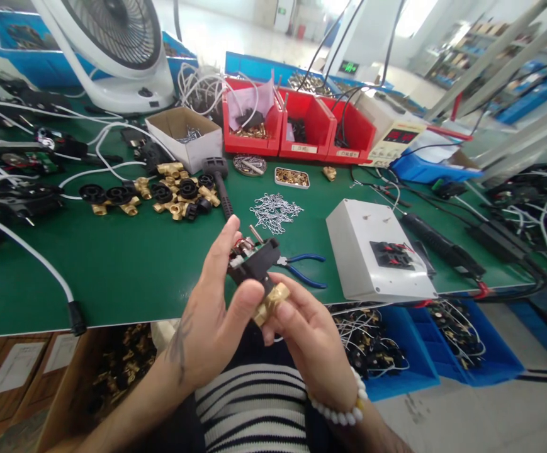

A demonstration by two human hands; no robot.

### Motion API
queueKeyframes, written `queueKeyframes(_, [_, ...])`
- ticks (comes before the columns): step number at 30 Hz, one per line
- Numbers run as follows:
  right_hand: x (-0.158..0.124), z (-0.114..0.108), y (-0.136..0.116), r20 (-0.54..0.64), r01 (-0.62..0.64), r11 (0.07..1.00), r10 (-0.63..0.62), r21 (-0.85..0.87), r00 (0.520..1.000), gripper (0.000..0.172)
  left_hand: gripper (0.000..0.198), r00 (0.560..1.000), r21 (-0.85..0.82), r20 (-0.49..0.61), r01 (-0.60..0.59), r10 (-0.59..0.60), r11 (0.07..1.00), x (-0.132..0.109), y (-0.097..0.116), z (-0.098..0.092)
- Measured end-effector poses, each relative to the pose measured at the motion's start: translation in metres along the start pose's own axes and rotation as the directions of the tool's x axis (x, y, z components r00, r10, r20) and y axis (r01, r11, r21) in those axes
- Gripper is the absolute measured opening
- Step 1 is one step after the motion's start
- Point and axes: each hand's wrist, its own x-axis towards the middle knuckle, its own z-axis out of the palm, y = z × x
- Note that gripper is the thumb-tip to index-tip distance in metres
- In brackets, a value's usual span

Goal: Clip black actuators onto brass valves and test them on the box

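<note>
Near the bench's front edge, my right hand (304,324) grips a brass valve (277,301) between thumb and fingers. A black plastic housing (257,261) sits on the valve, tilted, with circuit parts and a metal post showing on its upper side. My left hand (216,302) cradles the housing from the left, its fingers straight and the thumb across the near side. Just right of the housing lie blue-handled pliers (308,258), their jaws partly hidden. Beyond it is a pile of small wire clips (276,212), with a black-handled tool (219,179) to its left.
Brass fittings with black caps (183,192) crowd the left middle. Red bins (306,123), a cardboard box (186,135) and a tin of brass pieces (292,177) stand behind. A grey switch box (372,251) and a black electric screwdriver (443,245) lie right. White cables (32,251) trail left.
</note>
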Motion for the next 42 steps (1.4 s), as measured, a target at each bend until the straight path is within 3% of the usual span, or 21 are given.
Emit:
queueKeyframes(2, [0.004,-0.002,0.001,-0.048,0.009,0.999,-0.006,0.053,0.999,0.045,0.084,0.991,0.175,0.005,-0.135,0.137,0.975,-0.002,-0.002,0.001])
queueKeyframes(4, [0.004,-0.003,0.002,-0.099,0.033,0.999,-0.030,0.029,0.995,0.045,0.086,0.976,0.311,0.037,-0.215,0.215,0.926,-0.004,-0.002,0.002])
queueKeyframes(6, [0.003,-0.005,0.002,-0.117,0.054,0.998,-0.057,-0.034,0.992,0.047,0.079,0.970,0.372,0.049,-0.238,0.237,0.897,-0.005,-0.001,0.004])
queueKeyframes(9, [0.003,-0.010,0.002,-0.080,0.130,0.974,-0.147,-0.183,0.986,0.042,0.077,0.974,0.381,-0.014,-0.202,0.225,0.902,-0.007,0.000,0.006])
queueKeyframes(12, [0.012,-0.017,-0.001,-0.091,0.343,0.869,-0.398,-0.357,0.913,0.040,0.077,0.981,0.317,-0.057,-0.159,0.186,0.935,-0.010,0.002,0.008])
queueKeyframes(14, [0.020,-0.017,-0.005,-0.113,0.438,0.827,-0.503,-0.353,0.857,0.044,0.076,0.984,0.248,-0.037,-0.159,0.173,0.956,-0.013,0.004,0.011])
queueKeyframes(19, [0.031,0.000,-0.014,-0.148,0.416,0.907,-0.421,-0.059,0.895,0.044,0.077,0.983,0.183,-0.020,-0.175,0.181,0.968,-0.021,0.013,0.021])
queueKeyframes(21, [0.031,0.007,-0.016,-0.216,0.438,0.899,-0.430,-0.011,0.877,0.041,0.078,0.981,0.168,-0.033,-0.184,0.192,0.969,-0.023,0.016,0.024])
queueKeyframes(25, [0.031,0.015,-0.017,-0.281,0.487,0.870,-0.488,-0.079,0.826,0.044,0.077,0.982,0.153,-0.033,-0.178,0.185,0.972,-0.024,0.021,0.025])
queueKeyframes(29, [0.038,0.012,-0.011,-0.238,0.441,0.880,-0.473,-0.176,0.848,0.047,0.071,0.983,0.164,-0.059,-0.161,0.173,0.973,-0.022,0.016,0.025])
queueKeyframes(31, [0.047,0.002,-0.010,-0.177,0.411,0.859,-0.475,-0.306,0.862,0.041,0.068,0.991,0.123,-0.063,-0.112,0.120,0.986,-0.020,0.005,0.025])
queueKeyframes(33, [0.062,-0.016,-0.015,-0.152,0.407,0.775,-0.532,-0.483,0.833,0.029,0.064,0.995,0.076,-0.087,-0.048,0.055,0.996,-0.016,-0.013,0.025])
queueKeyframes(35, [0.081,-0.035,-0.026,-0.179,0.378,0.657,-0.619,-0.652,0.765,0.029,0.061,0.990,0.052,-0.141,-0.004,0.011,0.999,-0.012,-0.032,0.024])
queueKeyframes(37, [0.100,-0.051,-0.037,-0.188,0.272,0.545,-0.643,-0.793,0.742,0.024,0.060,0.985,0.036,-0.169,0.035,-0.028,0.999,-0.009,-0.049,0.023])
queueKeyframes(39, [0.119,-0.059,-0.045,-0.149,0.103,0.397,-0.555,-0.912,0.818,0.015,0.060,0.985,0.007,-0.164,0.063,-0.061,0.998,-0.008,-0.060,0.023])
queueKeyframes(42, [0.142,-0.056,-0.046,-0.112,-0.082,0.105,-0.311,-0.991,0.944,0.011,0.060,0.988,-0.018,-0.141,0.065,-0.067,0.998,-0.008,-0.067,0.022])
